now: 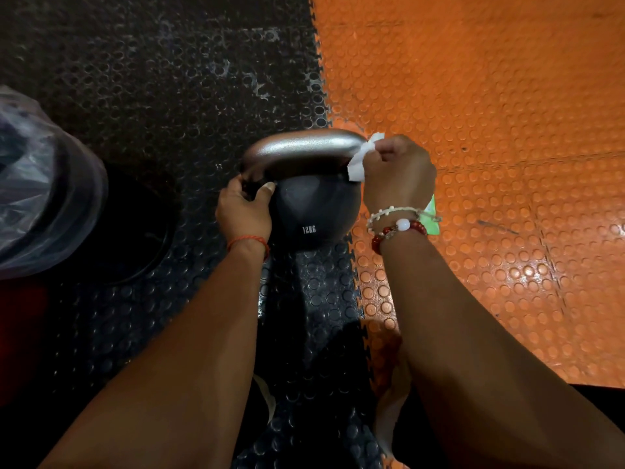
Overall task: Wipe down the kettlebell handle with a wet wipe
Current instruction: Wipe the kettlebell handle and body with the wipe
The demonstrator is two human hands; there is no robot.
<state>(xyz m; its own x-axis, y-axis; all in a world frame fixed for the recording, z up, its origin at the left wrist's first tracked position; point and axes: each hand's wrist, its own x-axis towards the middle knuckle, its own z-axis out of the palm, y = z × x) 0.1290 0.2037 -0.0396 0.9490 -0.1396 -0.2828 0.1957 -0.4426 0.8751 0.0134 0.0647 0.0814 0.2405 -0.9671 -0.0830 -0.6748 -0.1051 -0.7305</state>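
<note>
Kettlebell handle disappears, apparently, behind wet wipe and right hand.

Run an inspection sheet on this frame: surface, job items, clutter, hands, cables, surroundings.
Surface: black studded rubber floor tiles on the left interlock with orange studded rubber floor tiles on the right.
Job's things: black round kettlebell marked 12KG stands upright on the black tiles by the seam; silver metal handle on top; white wet wipe lies against the handle's right end.
Clutter: green-and-white packet on the orange tiles, mostly hidden behind the right wrist.
Grippers: left hand grips the handle's left end; right hand pinches the wipe.
Cables: nothing seen.
Surroundings: dark round bin lined with a clear plastic bag at the left edge.
</note>
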